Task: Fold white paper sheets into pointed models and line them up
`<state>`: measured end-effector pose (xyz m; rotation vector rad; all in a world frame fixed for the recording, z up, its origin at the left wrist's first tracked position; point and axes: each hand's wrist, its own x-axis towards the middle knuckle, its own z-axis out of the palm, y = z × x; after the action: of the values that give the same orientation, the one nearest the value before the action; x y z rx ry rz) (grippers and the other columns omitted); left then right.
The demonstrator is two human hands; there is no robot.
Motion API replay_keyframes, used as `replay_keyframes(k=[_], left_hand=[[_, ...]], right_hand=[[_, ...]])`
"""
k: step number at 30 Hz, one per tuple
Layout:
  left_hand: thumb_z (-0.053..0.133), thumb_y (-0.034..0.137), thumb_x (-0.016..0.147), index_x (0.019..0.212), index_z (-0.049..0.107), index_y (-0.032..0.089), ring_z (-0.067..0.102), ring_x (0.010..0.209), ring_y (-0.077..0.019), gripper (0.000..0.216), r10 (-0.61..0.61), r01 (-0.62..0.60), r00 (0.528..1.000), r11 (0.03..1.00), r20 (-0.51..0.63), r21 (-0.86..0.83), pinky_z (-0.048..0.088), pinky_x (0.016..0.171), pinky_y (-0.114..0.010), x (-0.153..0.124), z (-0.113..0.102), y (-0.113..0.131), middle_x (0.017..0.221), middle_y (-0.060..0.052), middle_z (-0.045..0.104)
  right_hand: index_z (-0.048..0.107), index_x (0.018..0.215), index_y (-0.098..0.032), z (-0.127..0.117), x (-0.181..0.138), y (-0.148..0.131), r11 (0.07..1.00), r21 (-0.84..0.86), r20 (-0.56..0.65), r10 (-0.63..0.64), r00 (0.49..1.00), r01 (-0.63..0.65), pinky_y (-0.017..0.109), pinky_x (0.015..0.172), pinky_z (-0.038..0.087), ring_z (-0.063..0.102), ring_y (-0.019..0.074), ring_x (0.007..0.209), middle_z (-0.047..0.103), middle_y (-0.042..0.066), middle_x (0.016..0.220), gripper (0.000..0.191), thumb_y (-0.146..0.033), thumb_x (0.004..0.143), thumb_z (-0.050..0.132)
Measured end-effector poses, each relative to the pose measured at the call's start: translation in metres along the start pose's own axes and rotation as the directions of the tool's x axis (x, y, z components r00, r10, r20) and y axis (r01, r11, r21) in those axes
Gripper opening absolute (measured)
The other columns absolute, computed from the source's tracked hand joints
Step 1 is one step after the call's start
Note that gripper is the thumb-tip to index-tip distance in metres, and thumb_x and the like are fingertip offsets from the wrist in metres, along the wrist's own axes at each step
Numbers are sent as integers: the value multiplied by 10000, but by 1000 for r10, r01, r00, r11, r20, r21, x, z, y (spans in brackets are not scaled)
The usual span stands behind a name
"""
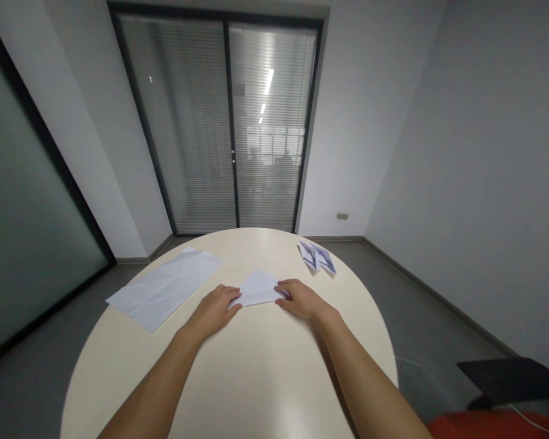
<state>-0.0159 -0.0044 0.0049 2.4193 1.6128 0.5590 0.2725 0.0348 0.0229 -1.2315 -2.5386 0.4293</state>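
Note:
A folded sheet of white paper (258, 288) lies on the round table between my hands, its top narrowing toward the far side and its near edge almost straight. My left hand (219, 308) grips the left corner, thumb at the near edge and fingers on top. At the opposite corner, my right hand (299, 297) pinches the paper the same way. The fingertips partly cover both corners.
Creased white sheets (169, 286) lie at the table's left. Folded papers with dark printing (317, 258) rest near the far right rim of the cream table (247, 378). A black and red chair (507, 381) stands at the lower right.

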Motion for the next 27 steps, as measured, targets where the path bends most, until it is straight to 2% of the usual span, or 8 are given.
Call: replay_keyframes(k=[4,11,17,21,27], left_hand=[[575,346,934,1220,698,244,565,1239,-234,327,-1,1,1000,1000,-6,8,410,1088,-355,-2,-2,3,1324,-57,674],[647,432,862,1233,691,272,628,1144,-244,406,-47,47,999,998,5,32,453,1018,-328,-4,-6,6,1246,-69,699],[515,402,941,1155,729,276,660,1075,-227,328,-85,85,996,995,2,44,476,908,-297,-2,-8,6,1143,-59,732],[449,412,974,1088,744,274,667,1037,-225,345,-110,111,994,992,-17,58,469,866,-296,-2,-8,5,1083,-56,745],[478,397,960,1173,683,251,686,985,-218,330,-201,198,974,979,-105,-38,474,834,-290,1,1,-4,1052,-54,753]], right_hand=[[721,1190,-176,3,0,7,999,45,-39,5,999,-3,313,961,438,627,262,1143,712,121,1213,356,-369,908,623],[750,1113,-185,-1,-2,5,994,94,-29,54,998,-51,278,807,463,685,218,892,758,96,1088,332,-406,928,585],[749,1111,-203,-1,-1,2,990,95,-31,106,994,-103,267,856,464,683,218,996,750,85,1144,325,-406,943,558],[720,1182,-197,2,0,5,985,99,-105,155,982,-145,277,921,457,668,224,1084,728,100,1208,356,-399,968,520],[658,1269,-180,7,1,13,967,116,-168,245,955,-227,287,908,461,670,229,1069,725,119,1192,390,-391,967,529]])
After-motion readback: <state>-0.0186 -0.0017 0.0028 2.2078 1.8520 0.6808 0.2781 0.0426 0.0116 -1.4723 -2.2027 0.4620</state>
